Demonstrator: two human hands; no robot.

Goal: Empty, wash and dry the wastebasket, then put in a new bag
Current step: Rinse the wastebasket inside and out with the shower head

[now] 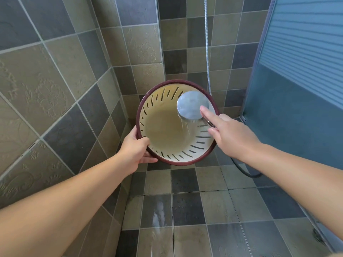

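Head view: the left hand (136,151) grips the rim of the empty wastebasket (167,134), tilted above the shower floor (185,210). The right hand (228,134) holds the shower head (193,105), apparently spraying inside. Water could escape through the slots and splash the person.

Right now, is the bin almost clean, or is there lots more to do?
The wastebasket looks emptied: no rubbish or bag shows inside. Washing is in hand: the left hand has a grip on its rim while the right hand aims the shower head into it, water running down the inside. Drying and a new bag are still to come; neither a cloth nor a bag is in view.
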